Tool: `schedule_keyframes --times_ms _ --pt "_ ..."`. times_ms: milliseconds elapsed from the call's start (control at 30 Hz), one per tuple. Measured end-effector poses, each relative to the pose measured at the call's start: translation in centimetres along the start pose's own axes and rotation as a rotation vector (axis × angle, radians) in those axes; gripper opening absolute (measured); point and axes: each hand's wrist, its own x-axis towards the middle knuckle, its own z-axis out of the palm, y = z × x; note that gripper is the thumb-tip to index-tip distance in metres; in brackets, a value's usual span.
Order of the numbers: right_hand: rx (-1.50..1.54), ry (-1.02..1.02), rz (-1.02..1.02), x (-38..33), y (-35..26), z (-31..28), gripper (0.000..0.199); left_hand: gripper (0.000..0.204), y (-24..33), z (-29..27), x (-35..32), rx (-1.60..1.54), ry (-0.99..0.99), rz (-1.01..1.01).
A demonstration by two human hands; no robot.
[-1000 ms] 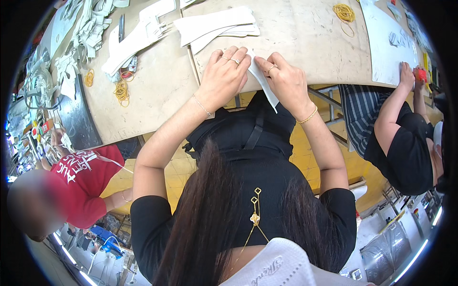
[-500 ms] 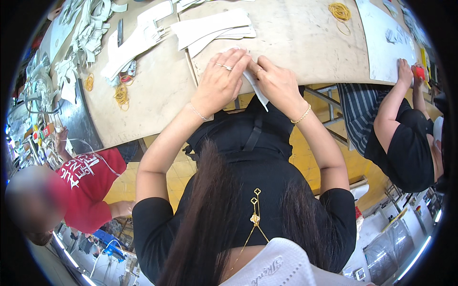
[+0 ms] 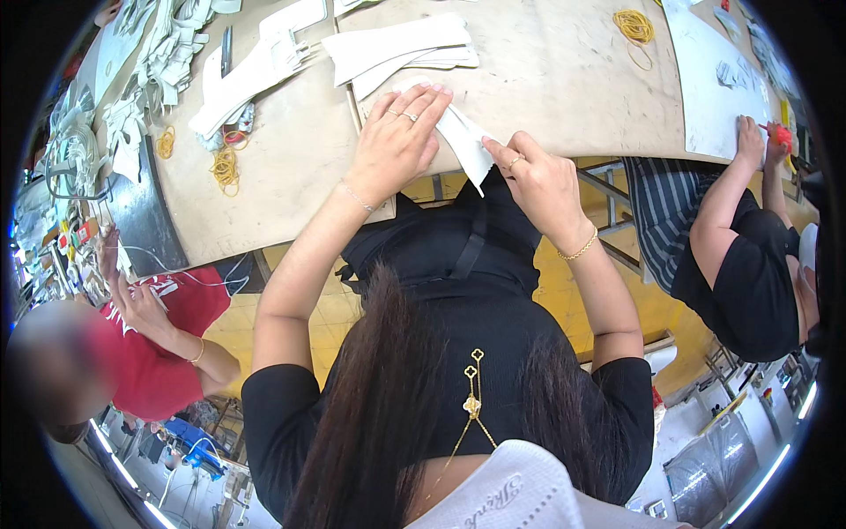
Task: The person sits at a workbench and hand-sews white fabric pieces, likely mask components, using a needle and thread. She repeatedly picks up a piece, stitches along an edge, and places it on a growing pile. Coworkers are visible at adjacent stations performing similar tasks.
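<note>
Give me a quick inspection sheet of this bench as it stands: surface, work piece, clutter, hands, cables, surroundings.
Surface: tan worktable, bare in the middle.
Job's things: white strip at the table's near edge, one end hanging over it.
Clutter: stack of white strips; yellow rubber bands; more white pieces far left.
Hands: left hand flat on the strip; right hand pinches its overhanging end.
Cables: thin white wires at the left, beside the table's edge.
Surroundings: person in red on the left; person in black on the right, hands on a white sheet.
</note>
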Motion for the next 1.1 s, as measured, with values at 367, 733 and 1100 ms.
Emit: schedule_keyframes --times_ms 367,733,1100 --pt "-0.077 -0.003 -0.034 -1.2 1.0 -0.2 0.035 0.051 0.1 -0.1 -0.4 0.16 -0.088 0.069" --pt "-0.112 -0.006 -0.051 -1.8 2.3 -0.2 0.038 0.047 0.5 -0.3 -0.6 0.205 -0.161 0.091" --pt "-0.167 0.09 -0.05 -1.6 1.2 -1.6 0.028 0.045 2.2 -0.5 0.7 0.171 -0.139 0.03"
